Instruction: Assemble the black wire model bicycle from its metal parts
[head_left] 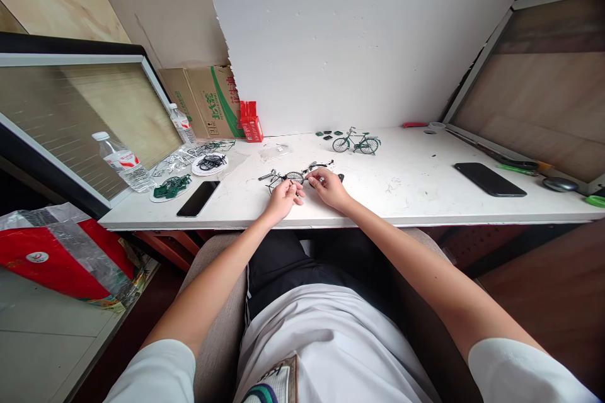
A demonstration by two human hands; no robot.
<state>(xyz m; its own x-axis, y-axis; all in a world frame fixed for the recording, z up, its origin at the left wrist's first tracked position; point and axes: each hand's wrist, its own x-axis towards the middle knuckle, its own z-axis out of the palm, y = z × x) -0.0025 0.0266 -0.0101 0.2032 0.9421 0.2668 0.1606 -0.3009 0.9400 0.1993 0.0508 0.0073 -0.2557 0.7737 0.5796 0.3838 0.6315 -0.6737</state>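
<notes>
My left hand (282,199) is closed in a pinch at the near side of a black, partly assembled model bicycle (293,176), low over the desk. Its thin frame and a spoked wheel show just beyond my fingers. Close on the right, my right hand (328,187) has thumb and forefinger pressed together; whatever is between them is too small to make out. Small black parts (321,165) lie just behind my right hand, and another dark piece pokes out beside it. A finished green model bicycle (357,141) stands upright farther back.
White desk (401,201) carries a phone (198,198) at left and a larger black phone (490,179) at right. Green parts (171,186), black parts on a white disc (209,164), and water bottles (123,162) stand left. A mouse (560,184) sits far right; white board (359,44) behind.
</notes>
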